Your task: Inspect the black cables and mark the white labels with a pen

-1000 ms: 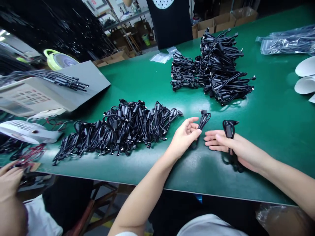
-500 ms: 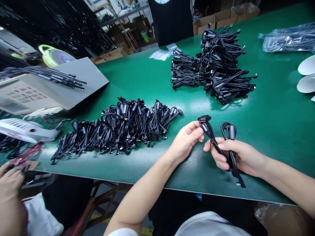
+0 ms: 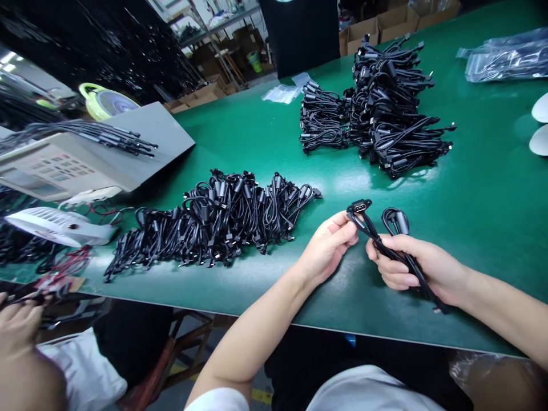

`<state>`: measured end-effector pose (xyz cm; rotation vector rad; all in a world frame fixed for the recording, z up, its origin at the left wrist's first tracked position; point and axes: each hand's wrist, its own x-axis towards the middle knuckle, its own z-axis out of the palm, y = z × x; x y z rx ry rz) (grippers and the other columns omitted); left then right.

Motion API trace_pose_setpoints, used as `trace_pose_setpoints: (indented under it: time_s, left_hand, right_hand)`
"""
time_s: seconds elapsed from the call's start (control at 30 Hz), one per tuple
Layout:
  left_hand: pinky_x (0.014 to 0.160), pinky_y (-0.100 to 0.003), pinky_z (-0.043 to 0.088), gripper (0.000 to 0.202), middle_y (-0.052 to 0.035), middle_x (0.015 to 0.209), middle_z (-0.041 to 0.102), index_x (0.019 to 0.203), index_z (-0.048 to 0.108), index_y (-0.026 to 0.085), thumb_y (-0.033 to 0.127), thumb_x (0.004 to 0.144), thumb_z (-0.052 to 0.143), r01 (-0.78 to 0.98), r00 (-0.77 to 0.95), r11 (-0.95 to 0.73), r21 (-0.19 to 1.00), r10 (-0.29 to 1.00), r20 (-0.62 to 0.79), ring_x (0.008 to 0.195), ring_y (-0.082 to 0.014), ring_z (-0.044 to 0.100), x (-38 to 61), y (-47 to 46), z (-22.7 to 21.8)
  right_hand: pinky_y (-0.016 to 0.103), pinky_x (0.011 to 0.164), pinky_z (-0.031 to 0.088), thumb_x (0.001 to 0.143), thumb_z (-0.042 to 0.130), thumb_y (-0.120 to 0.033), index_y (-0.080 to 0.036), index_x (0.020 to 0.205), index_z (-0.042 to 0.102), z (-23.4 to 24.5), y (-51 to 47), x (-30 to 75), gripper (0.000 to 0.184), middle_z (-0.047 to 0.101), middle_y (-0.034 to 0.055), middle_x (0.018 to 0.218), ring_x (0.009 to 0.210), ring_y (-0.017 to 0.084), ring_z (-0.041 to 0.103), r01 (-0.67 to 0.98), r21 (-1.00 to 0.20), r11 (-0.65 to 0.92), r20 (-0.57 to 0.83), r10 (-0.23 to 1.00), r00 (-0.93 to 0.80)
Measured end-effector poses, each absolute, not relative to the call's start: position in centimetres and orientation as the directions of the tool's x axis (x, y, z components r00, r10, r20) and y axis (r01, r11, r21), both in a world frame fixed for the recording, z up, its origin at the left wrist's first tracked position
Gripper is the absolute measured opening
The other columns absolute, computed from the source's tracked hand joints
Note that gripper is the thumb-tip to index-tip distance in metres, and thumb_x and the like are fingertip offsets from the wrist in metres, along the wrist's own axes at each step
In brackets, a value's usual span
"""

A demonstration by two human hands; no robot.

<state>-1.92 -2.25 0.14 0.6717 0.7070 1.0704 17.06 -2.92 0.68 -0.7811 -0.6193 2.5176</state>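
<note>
The left hand (image 3: 327, 248) is curled half shut, its fingertips pinching a black cable (image 3: 377, 240) just below the plug. The right hand (image 3: 413, 265) is clenched more firmly around the same cable, with the thumb lying along the top and the fingers folded underneath. Both hands are close together, just above the green surface (image 3: 492, 240), and the cable runs between them. Its plug (image 3: 359, 206) sticks up at about 12 o'clock from the left fingertips. The plug's face is too small to make out. A loop with a thick black bead (image 3: 400, 222) stands above the right hand, and the far end pokes out at about 5 o'clock from that hand. Part of the cable is hidden inside the right fist, so its path there cannot be followed.

At 9 o'clock from the left hand, a long heap of tangled black cables (image 3: 209, 220) lies on the surface, its nearest end just beyond the left fingertips. More bundled cables (image 3: 381, 108) stand in a tall pile at about 12 o'clock, well apart from the hands. A clear plastic bag (image 3: 505, 57) lies at about 2 o'clock. At the lower left, another person's hand (image 3: 19, 319) is cut off by the frame's edge, and whatever it touches is too blurred to tell.
</note>
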Motion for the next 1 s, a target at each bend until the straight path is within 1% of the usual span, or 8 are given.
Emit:
trace_pose_setpoints:
  time_s: [0.1, 0.17, 0.3, 0.4, 0.6, 0.8, 0.9, 1.0]
  left_hand:
    - [0.074, -0.023, 0.044, 0.035, 0.0002, 0.082, 0.059, 0.092, 0.065, 0.016, 0.041, 0.075, 0.082, -0.534, 0.319, 0.33, 0.779, 0.931, -0.176, 0.073, -0.0088, 0.052, -2.1, -2.3, 0.1]
    - [0.074, -0.022, 0.046, 0.039, 0.0001, 0.084, 0.062, 0.089, 0.064, 0.016, 0.042, 0.071, 0.086, -0.526, 0.296, 0.318, 0.789, 0.938, -0.181, 0.075, -0.0089, 0.056, -2.2, -2.2, 0.0]
    - [0.069, -0.021, 0.049, 0.047, 0.0007, 0.077, 0.065, 0.082, 0.062, 0.014, 0.044, 0.059, 0.092, -0.539, 0.291, 0.343, 0.77, 0.933, -0.212, 0.068, -0.0085, 0.059, -2.3, -2.2, -0.2]
    - [0.067, -0.021, 0.051, 0.052, 0.0001, 0.076, 0.066, 0.081, 0.064, 0.014, 0.046, 0.053, 0.094, -0.554, 0.307, 0.373, 0.744, 0.923, -0.234, 0.066, -0.0095, 0.061, -2.3, -2.4, -0.3]
    - [0.073, -0.021, 0.053, 0.038, -0.0014, 0.079, 0.068, 0.085, 0.071, 0.014, 0.044, 0.068, 0.087, -0.567, 0.376, 0.411, 0.714, 0.9, -0.219, 0.071, -0.0098, 0.063, -2.2, -2.5, -0.3]
    - [0.075, -0.022, 0.054, 0.035, -0.0037, 0.09, 0.068, 0.094, 0.07, 0.014, 0.046, 0.081, 0.076, -0.551, 0.316, 0.34, 0.762, 0.93, -0.187, 0.079, -0.011, 0.064, -1.6, -2.4, -0.4]
    - [0.075, -0.022, 0.053, 0.029, -0.0025, 0.087, 0.066, 0.09, 0.066, 0.014, 0.042, 0.085, 0.073, -0.506, 0.316, 0.346, 0.79, 0.927, -0.204, 0.076, -0.0098, 0.063, -1.5, -2.4, -0.7]
    - [0.075, -0.022, 0.053, 0.029, -0.0028, 0.087, 0.065, 0.089, 0.063, 0.014, 0.041, 0.087, 0.071, -0.481, 0.349, 0.374, 0.793, 0.911, -0.218, 0.075, -0.0099, 0.062, -1.6, -2.3, -0.9]
  right_hand:
    - [0.018, 0.047, 0.028, 0.095, 0.058, -0.041, -0.013, 0.086, 0.064, 0.9, -3.3, 16.8, 0.03, 0.041, -0.0055, 0.057, 0.045, 0.005, 0.033, -0.237, -0.649, -0.723, -0.421, 0.601, -0.679]
    - [0.019, 0.048, 0.029, 0.097, 0.057, -0.042, -0.014, 0.089, 0.063, 1.0, -3.7, 16.6, 0.03, 0.042, -0.0054, 0.058, 0.046, 0.006, 0.035, -0.209, -0.703, -0.68, -0.404, 0.623, -0.67]
    - [0.02, 0.05, 0.029, 0.097, 0.057, -0.049, -0.014, 0.092, 0.061, 1.0, -4.4, 16.4, 0.036, 0.044, -0.0052, 0.06, 0.048, 0.006, 0.039, -0.161, -0.761, -0.629, -0.35, 0.606, -0.714]
    - [0.021, 0.05, 0.027, 0.095, 0.061, -0.052, -0.013, 0.092, 0.06, 1.0, -4.7, 16.4, 0.038, 0.043, -0.0057, 0.058, 0.047, 0.006, 0.041, -0.134, -0.759, -0.637, -0.342, 0.565, -0.751]
    - [0.021, 0.047, 0.023, 0.093, 0.061, -0.055, -0.014, 0.09, 0.06, 1.4, -4.9, 16.3, 0.042, 0.042, -0.0064, 0.056, 0.043, 0.005, 0.039, -0.145, -0.716, -0.683, -0.347, 0.528, -0.775]
    - [0.022, 0.05, 0.031, 0.095, 0.055, -0.054, -0.015, 0.086, 0.058, 1.4, -4.9, 16.1, 0.041, 0.045, -0.0065, 0.053, 0.044, 0.007, 0.043, -0.014, -0.835, -0.55, -0.44, 0.682, -0.584]
    - [0.023, 0.052, 0.035, 0.096, 0.052, -0.052, -0.015, 0.087, 0.057, 1.3, -4.8, 15.9, 0.039, 0.047, -0.0059, 0.052, 0.045, 0.009, 0.046, 0.059, -0.855, -0.516, -0.456, 0.693, -0.558]
    - [0.025, 0.054, 0.039, 0.095, 0.053, -0.051, -0.016, 0.087, 0.057, 1.4, -4.9, 15.7, 0.037, 0.049, -0.0053, 0.053, 0.047, 0.011, 0.05, 0.066, -0.849, -0.524, -0.463, 0.679, -0.569]
